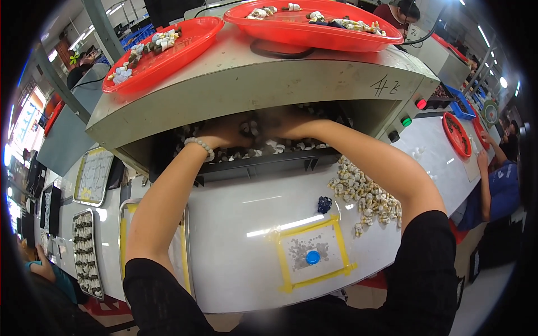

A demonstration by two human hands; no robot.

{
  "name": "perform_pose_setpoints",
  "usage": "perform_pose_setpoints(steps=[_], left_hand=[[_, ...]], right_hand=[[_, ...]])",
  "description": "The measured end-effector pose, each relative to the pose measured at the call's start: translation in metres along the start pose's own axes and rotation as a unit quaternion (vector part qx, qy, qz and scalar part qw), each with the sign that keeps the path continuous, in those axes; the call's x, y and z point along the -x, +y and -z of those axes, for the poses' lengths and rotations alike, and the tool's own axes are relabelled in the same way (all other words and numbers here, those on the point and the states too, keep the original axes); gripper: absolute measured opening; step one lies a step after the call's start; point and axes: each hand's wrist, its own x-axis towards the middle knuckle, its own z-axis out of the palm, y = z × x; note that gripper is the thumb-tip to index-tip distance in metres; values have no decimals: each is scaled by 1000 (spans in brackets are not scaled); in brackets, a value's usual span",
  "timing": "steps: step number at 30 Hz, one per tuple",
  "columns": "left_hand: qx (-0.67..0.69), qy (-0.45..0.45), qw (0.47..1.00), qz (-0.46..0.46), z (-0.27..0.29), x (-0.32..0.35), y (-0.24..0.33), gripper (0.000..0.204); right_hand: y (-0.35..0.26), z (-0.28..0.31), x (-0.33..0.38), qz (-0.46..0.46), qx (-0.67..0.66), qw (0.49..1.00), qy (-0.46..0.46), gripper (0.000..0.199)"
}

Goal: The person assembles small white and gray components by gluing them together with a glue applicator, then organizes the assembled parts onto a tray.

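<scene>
Black sleeves lead both hands into the machine's small parts.

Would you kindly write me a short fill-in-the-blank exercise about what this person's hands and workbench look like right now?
1. Both hands, the left hand and the right hand, reach into the opening of the grey ____ .
2. The left wrist wears a bracelet of ____ beads.
3. On the machine's top rest two ____ trays.
4. Inside the yellow tape square lies a small ____ cap.

Missing words: machine; white; red; blue
</scene>
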Motion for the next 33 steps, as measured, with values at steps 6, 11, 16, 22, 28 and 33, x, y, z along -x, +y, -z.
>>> perform_pose_setpoints(steps=[6,11,16,22,28,33], left_hand=[[10,-68,998,-3,11,11,7,78],[-10,-107,994,-4,10,8,7,82],[73,-120,989,36,5,-2,6,79],[108,-15,994,19,-9,-12,-10,62],[98,-13,995,-18,-5,-13,-6,74],[112,6,993,-20,-4,-7,-1,66]], right_hand=[[-19,27,53,-43,34,996,-66,83],[-11,14,50,-37,55,995,-73,95],[-3,-3,31,1,96,995,-9,99],[-6,-5,28,-43,17,998,-38,91],[0,-5,24,-38,-54,997,-29,110],[0,-1,25,-35,-120,992,-22,109]])
